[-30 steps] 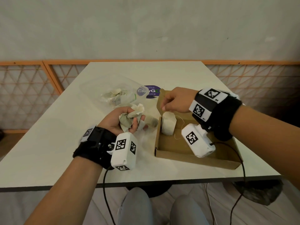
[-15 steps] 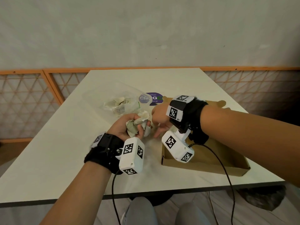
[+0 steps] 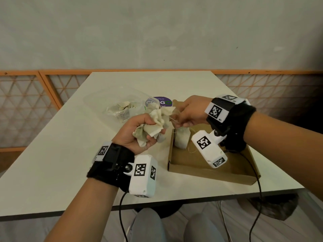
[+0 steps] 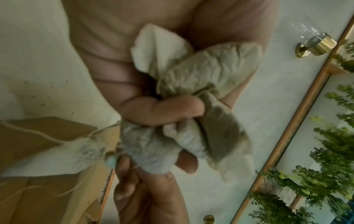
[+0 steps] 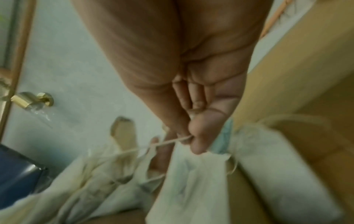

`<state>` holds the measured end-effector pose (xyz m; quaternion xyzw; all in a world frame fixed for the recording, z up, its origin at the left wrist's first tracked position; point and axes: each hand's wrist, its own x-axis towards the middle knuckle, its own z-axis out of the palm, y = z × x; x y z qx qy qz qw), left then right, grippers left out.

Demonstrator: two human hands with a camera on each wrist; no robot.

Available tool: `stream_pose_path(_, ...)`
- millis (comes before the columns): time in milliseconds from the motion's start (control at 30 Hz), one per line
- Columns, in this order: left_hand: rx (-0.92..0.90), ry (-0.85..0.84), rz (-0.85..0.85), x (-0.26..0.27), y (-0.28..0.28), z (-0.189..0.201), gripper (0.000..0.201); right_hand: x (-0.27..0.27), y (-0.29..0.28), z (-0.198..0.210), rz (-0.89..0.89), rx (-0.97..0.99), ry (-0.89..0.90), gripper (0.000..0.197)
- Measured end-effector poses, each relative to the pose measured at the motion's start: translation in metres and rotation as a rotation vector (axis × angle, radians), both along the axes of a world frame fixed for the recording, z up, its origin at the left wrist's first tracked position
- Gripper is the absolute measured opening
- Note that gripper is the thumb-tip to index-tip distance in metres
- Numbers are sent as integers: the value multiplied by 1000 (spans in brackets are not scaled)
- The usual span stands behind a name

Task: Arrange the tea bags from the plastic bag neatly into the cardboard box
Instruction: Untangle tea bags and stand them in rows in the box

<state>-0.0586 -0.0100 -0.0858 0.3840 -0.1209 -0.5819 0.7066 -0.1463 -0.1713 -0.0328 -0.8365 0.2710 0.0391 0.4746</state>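
Drawing one tea bag from the clump

Your right hand (image 3: 189, 111) pinches a string (image 5: 168, 141); your left hand (image 3: 138, 131) clenches the tea bags (image 3: 153, 124) above the tabletop (image 3: 52, 154); next, tease one free and stand it in the cardboard box (image 3: 209, 165) beside the placed bag (image 3: 181, 138); more wait in the plastic bag (image 3: 120, 109).

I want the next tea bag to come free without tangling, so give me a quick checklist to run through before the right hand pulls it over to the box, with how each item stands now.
1. Left hand grips the bunch of tea bags: ok.
2. Right hand pinches a string: ok.
3. That string leads to one bag only: cannot tell; several strings cross in the right wrist view.
4. Cardboard box open, floor bare near the front: ok.
5. Tea bag in the box stands at the left wall, out of the way: ok.
6. Plastic bag lies apart from both hands: ok.
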Motion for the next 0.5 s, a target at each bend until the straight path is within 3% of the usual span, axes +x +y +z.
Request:
stream_pose_path(67, -40, 11, 2, 2, 1, -3, 62, -11, -11, -1, -58, 9, -55, 8)
stream_pose_path(267, 24, -204, 23, -15, -17, -12, 24, -31, -19, 5, -106, 226, -202, 11)
stream_pose_path(367, 41, -277, -28, -22, -27, -13, 27, -31, -20, 1, -119, 38, -188, 13)
stream_pose_path(500, 122, -390, -121, -25, -30, -15, 30, -34, -23, -2, -5, -406, -116, 16)
